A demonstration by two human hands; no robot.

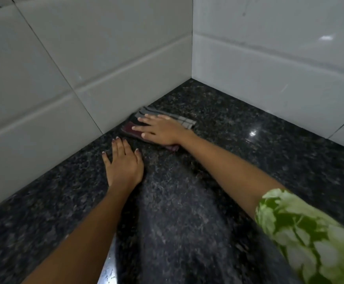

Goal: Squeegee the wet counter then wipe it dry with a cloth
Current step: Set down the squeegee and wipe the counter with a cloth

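Green leaf-print sleeve [310, 238] at lower right of frame, nearest the lens. Right hand [161, 130] at centre, flat on the folded cloth [184, 119], fingers [140, 128] spread and pressing it down, not pinching. Cloth lies on the dark granite bench [249, 160], its far edge against the tiled wall [85, 78] on the left. Left hand [124, 162] just below and left of the cloth, palm down on bare stone, fingers open, holding nothing. No squeegee in view; judged to be the drying step. To do well: keep even palm pressure, overlap strokes, work into the wall joint and the corner at upper centre.
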